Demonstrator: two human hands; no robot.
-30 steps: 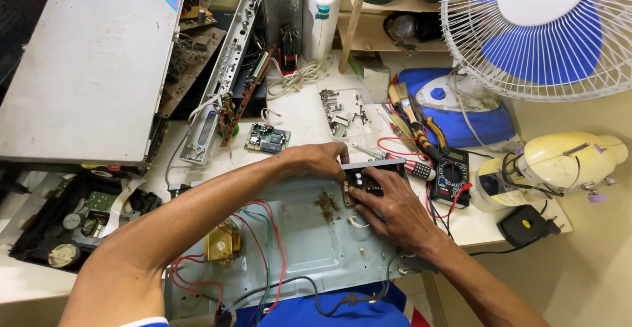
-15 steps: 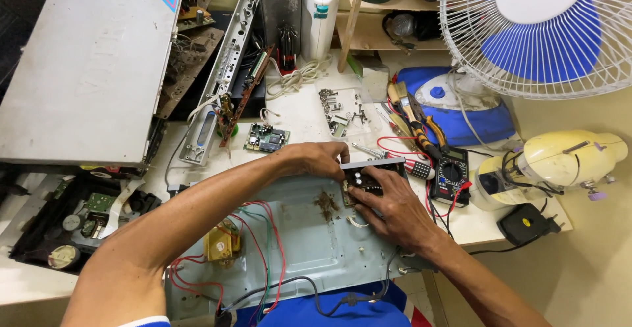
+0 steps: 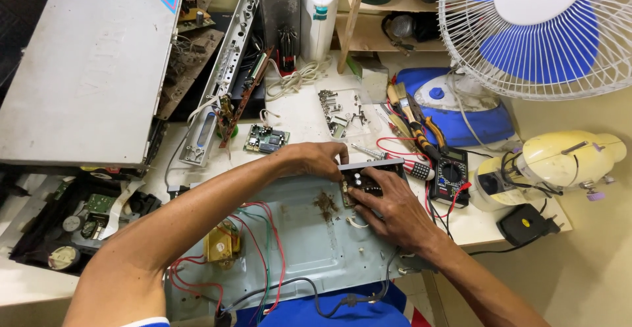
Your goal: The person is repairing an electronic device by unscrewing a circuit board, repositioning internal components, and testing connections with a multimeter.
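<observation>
An opened metal chassis (image 3: 309, 235) lies flat in front of me, with red and green wires and a yellow transformer (image 3: 220, 245) at its near left. At its far right corner stands a small dark circuit board (image 3: 365, 181) with round capacitors. My left hand (image 3: 316, 159) grips the far edge of the chassis beside that board. My right hand (image 3: 388, 208) rests on the chassis with its fingertips pressed on the board's near side.
A black multimeter (image 3: 449, 175) with red leads and a screwdriver lie right of the chassis. Beyond are a small green board (image 3: 265, 139), a clear tray of screws (image 3: 342, 113), a blue iron (image 3: 461, 103), a fan (image 3: 540, 30), a grey cover (image 3: 85, 70) and a cream sewing machine (image 3: 553, 165).
</observation>
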